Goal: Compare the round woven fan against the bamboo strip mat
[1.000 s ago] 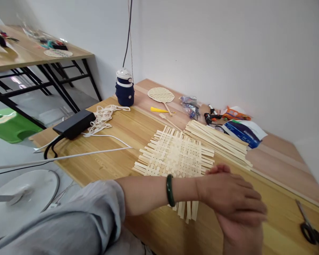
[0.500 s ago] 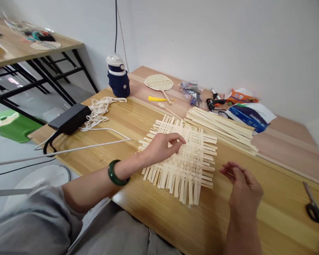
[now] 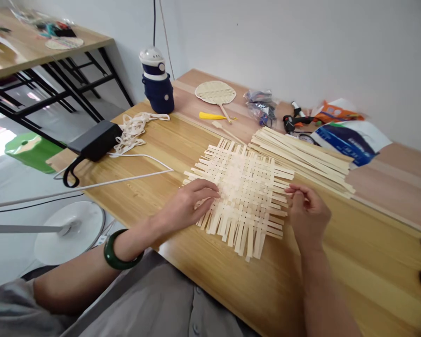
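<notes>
While my left hand (image 3: 192,201), a green bangle (image 3: 114,251) on its wrist, curves over the left edge of the woven mat (image 3: 240,187) with thumb and fingers apart, my right hand (image 3: 309,214) is at the opposite edge, thumb and fingertips close together, though I cannot tell whether they pinch a strip end. Between my hands, the mat lies flat on the wooden table (image 3: 140,192), pale ends jutting out all round. Beyond it lie loose strips (image 3: 301,159), a yellow tassel (image 3: 210,115) and a round fan (image 3: 215,92).
</notes>
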The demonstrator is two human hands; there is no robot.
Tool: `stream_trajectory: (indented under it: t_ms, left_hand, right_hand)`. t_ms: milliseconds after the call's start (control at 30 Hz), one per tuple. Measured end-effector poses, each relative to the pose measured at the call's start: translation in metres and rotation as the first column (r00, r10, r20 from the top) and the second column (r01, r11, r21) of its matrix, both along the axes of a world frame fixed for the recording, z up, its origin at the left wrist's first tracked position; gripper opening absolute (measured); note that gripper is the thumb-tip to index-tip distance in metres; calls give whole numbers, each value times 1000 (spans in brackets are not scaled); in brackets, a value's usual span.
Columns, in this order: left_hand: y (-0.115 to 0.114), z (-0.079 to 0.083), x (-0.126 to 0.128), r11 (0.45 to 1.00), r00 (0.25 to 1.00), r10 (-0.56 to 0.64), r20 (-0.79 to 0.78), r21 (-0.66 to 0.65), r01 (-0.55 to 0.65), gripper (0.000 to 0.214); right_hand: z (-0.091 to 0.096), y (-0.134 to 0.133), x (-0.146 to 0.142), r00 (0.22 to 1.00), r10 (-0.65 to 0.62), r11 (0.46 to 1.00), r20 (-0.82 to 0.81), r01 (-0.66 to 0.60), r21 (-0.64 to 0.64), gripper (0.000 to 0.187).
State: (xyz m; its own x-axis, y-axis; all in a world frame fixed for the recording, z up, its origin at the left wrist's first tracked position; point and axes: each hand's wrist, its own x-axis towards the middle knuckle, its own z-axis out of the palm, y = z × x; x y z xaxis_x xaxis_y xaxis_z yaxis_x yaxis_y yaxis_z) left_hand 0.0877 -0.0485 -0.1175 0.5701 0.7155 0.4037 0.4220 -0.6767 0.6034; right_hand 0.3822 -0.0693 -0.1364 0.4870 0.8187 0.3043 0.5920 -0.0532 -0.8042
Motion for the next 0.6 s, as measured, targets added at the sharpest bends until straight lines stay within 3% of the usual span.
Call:
stream_trajectory:
  t_ms: [67, 200, 367, 500, 600]
  left_hand:
    - [-10, -1, -10, 995, 995, 97, -10, 17, -97, 21]
    - [-33, -4, -20, 977, 977, 212, 23, -8, -212, 21]
    - [-52, -10, -2, 963, 965, 261, -9, -67, -261, 24]
    - [-58, -13, 10, 933, 937, 345, -44, -89, -348, 27]
    - [-60, -16, 11, 936, 939, 343, -33, -68, -345, 29]
  right_hand:
    - [-12, 6, 8, 999, -48, 997, -9, 48, 54, 22]
    - [-31, 4, 15, 982, -48, 993, -181, 66, 95, 21]
    - [-32, -2, 18, 913, -58, 988, -404, 110, 107, 17]
    - [-33, -1, 20, 906, -43, 991, -421, 91, 95, 16]
    - [-36, 2, 17, 908, -49, 992, -417, 92, 83, 18]
